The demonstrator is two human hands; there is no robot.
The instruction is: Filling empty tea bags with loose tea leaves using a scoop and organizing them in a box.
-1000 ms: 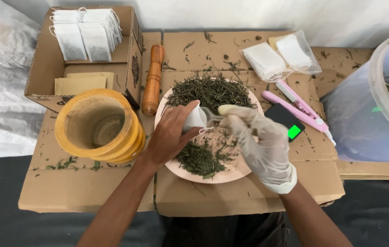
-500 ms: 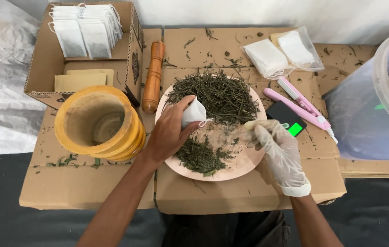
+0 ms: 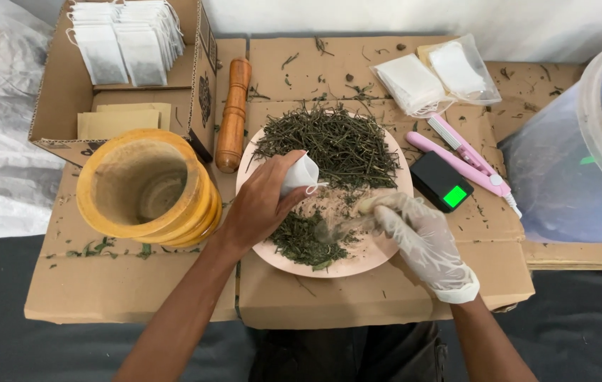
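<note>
The bare left hand [image 3: 262,209] is curled around a small white filter bag [image 3: 299,172], pinching it above the middle of a pink plate [image 3: 357,265]. The right hand [image 3: 414,230], in a thin translucent glove, has its fingers drawn together low over the plate, just at 3 o'clock of the left hand; motion blur hides what sits between the fingertips, so whether it grips any leaf cannot be told.

The plate lies at the centre of a flattened cardboard surface [image 3: 131,290]. A heap of dried green stems [image 3: 333,145] fills its 12 o'clock half, and a smaller, darker pile of crushed leaf [image 3: 304,240] lies toward 6 o'clock, just beneath the left hand.

At 9 o'clock of the plate a yellow mortar-like bowl [image 3: 141,187] lies tipped on its side, its mouth facing up toward the camera, close to the left forearm. A wooden pestle [image 3: 233,113] lies between that bowl and the plate, at about 10 o'clock, touching the plate's rim. At 3 o'clock sits a small black pocket scale with a lit green screen [image 3: 442,182], and just beyond it a pink hand sealer [image 3: 467,159] lies slanted.

An open brown cardboard box [image 3: 64,106] stands at 10 o'clock, with rows of upright white filter bags [image 3: 120,42] at its far end and flat tan envelopes [image 3: 124,120] nearer. At 1 o'clock lie two clear plastic packets of white bags [image 3: 435,74]. A large translucent bucket [image 3: 584,163] stands at the 3 o'clock edge, with green stems just visible inside.
</note>
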